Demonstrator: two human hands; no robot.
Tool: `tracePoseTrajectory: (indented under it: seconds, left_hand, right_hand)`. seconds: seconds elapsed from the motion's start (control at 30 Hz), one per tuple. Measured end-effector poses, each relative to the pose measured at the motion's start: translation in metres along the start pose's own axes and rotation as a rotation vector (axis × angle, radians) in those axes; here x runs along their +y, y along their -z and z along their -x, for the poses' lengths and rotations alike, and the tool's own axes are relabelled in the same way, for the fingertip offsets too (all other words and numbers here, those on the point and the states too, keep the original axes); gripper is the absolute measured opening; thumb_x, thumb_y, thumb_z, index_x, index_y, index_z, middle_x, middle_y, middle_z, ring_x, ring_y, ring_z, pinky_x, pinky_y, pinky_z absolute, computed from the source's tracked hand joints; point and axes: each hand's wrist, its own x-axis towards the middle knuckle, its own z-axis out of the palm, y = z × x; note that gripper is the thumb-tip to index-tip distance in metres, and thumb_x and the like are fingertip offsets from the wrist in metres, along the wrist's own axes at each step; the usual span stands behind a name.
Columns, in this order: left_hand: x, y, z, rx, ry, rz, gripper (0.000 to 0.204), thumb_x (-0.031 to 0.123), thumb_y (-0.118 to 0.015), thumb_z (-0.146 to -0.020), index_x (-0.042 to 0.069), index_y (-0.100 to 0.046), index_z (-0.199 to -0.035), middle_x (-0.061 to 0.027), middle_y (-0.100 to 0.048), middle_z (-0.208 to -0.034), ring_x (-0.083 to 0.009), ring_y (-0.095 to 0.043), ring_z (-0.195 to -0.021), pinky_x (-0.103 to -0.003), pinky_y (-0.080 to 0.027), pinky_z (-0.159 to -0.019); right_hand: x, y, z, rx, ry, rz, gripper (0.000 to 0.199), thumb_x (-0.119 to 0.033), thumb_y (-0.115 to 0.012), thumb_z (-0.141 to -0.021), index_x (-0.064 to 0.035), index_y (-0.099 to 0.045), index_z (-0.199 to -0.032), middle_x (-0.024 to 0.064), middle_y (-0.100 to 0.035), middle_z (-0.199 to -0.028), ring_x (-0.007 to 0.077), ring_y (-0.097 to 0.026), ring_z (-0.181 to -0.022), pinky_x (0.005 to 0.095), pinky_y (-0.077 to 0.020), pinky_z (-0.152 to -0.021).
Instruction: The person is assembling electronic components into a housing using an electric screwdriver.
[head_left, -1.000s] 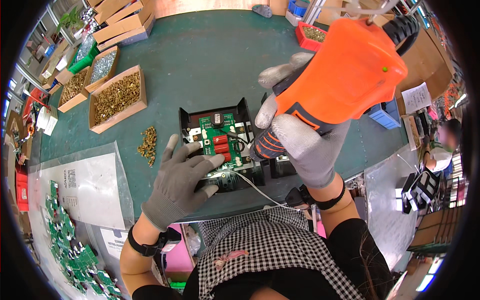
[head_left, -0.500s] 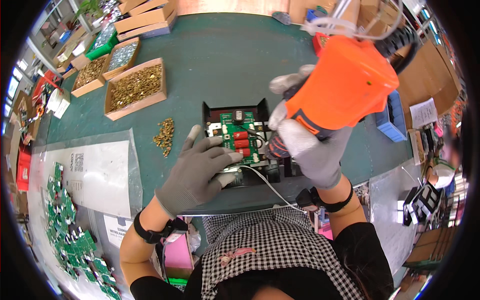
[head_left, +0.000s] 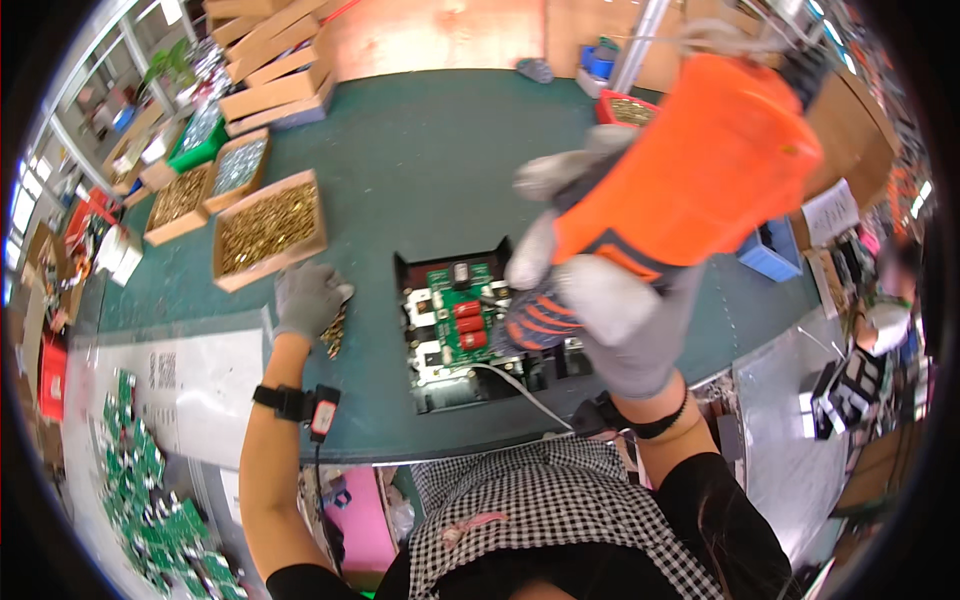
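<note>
My right hand, in a grey glove with pale fingertips, grips a large orange electric screwdriver with a dark striped nose. That nose points down and left, over the right side of a black open housing. Inside the housing sits a green circuit board with red parts and a black-topped cylinder; a white cable runs from its near side. To the left, my gloved left hand is at a small pile of brass-coloured screws, fingers curled together and pointing down. What its fingertips hold is hidden.
Cardboard trays of brass-coloured pieces and silvery pieces stand at the far left. Plastic sheeting and several loose green boards lie at near left. A blue bin and a red tray stand right.
My left hand has left the circuit board and moved left to the screw pile, its fingers curling in. My right hand still holds the electric screwdriver over the housing's right side.
</note>
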Motion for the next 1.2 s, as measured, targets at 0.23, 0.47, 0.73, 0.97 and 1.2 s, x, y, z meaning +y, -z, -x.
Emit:
tracePoseTrajectory:
  seconds: [0.23, 0.47, 0.73, 0.97, 1.2]
  left_hand:
    - [-0.024, -0.009, 0.006, 0.221, -0.134, 0.037, 0.017, 0.018, -0.063, -0.081, 0.009, -0.06, -0.096, -0.0102, -0.063, -0.086, -0.0313, -0.058, -0.088, -0.043, -0.043, -0.079]
    - [0.046, 0.039, 0.055, 0.43, -0.382, 0.196, 0.027, 0.013, -0.066, -0.079, 0.005, -0.057, -0.103, -0.0078, -0.063, -0.085, -0.0292, -0.059, -0.082, -0.043, -0.046, -0.083]
    - [0.105, 0.051, 0.109, 0.478, -0.629, 0.284, 0.042, 0.013, -0.073, -0.071, 0.007, -0.054, -0.108, -0.0005, -0.063, -0.076, -0.0224, -0.06, -0.074, -0.047, -0.043, -0.098]
    - [0.109, 0.039, 0.11, 0.519, -0.661, 0.356, 0.048, 0.013, -0.075, -0.07, 0.008, -0.052, -0.112, 0.001, -0.063, -0.074, -0.0196, -0.06, -0.071, -0.045, -0.044, -0.097]
    - [0.107, 0.033, 0.114, 0.556, -0.679, 0.369, 0.049, 0.014, -0.075, -0.069, 0.007, -0.052, -0.111, 0.0023, -0.061, -0.073, -0.0183, -0.06, -0.07, -0.045, -0.042, -0.099]
  right_hand:
    - [0.011, -0.014, -0.003, 0.05, 0.013, -0.021, 0.05, -0.003, -0.068, -0.065, -0.0032, -0.049, -0.111, 0.0041, -0.063, -0.093, 0.0104, -0.061, -0.073, 0.0267, -0.0494, -0.067]
    - [-0.007, -0.018, -0.007, 0.07, 0.037, -0.268, 0.039, 0.001, -0.066, -0.065, -0.0016, -0.056, -0.102, 0.0034, -0.062, -0.087, 0.0097, -0.059, -0.072, 0.0256, -0.0487, -0.065]
    - [-0.019, -0.015, 0.001, 0.062, -0.034, -0.397, 0.015, 0.005, -0.061, -0.067, 0.0019, -0.062, -0.081, 0.0109, -0.064, -0.094, 0.0125, -0.061, -0.073, 0.0257, -0.0485, -0.064]
    - [-0.006, -0.017, 0.005, -0.087, 0.059, -0.379, 0.013, -0.003, -0.06, -0.08, 0.0045, -0.059, -0.091, 0.0137, -0.061, -0.1, 0.0152, -0.06, -0.077, 0.027, -0.0494, -0.06]
    - [0.001, -0.025, 0.003, -0.062, 0.056, -0.303, 0.02, -0.002, -0.062, -0.076, 0.0025, -0.058, -0.096, 0.0102, -0.061, -0.094, 0.0135, -0.06, -0.074, 0.0262, -0.0495, -0.062]
